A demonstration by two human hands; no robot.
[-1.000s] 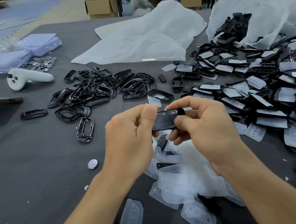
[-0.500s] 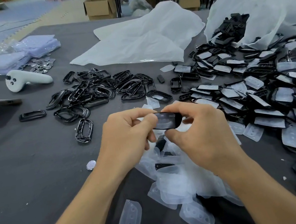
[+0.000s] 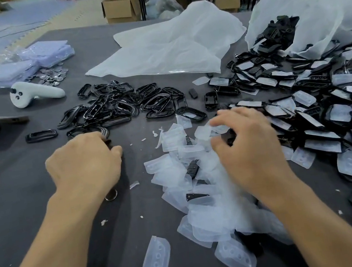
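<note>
My left hand (image 3: 85, 161) rests on the grey table (image 3: 18, 193) with its fingers curled round a black plastic frame (image 3: 108, 142), of which only an edge shows, at the near edge of a heap of black frames (image 3: 120, 105). My right hand (image 3: 245, 143) hovers with loosely curled, blurred fingers over a pile of translucent pads (image 3: 202, 189). Its fingertips are just above one pad (image 3: 202, 132), and I see no grip on anything. A small black part (image 3: 231, 137) lies under that hand.
A large heap of black parts with clear pads (image 3: 328, 109) fills the right side, spilling from a white plastic bag (image 3: 312, 8). A flat white bag (image 3: 168, 49), a white controller (image 3: 33, 94), purple packets (image 3: 42, 54) and coins (image 3: 53, 75) lie at the back. One coin (image 3: 111, 195) sits by my left wrist.
The hands, which held one black piece together in front of me, have parted and dropped to the table. The left went left with the frame, the right went over the pads.
</note>
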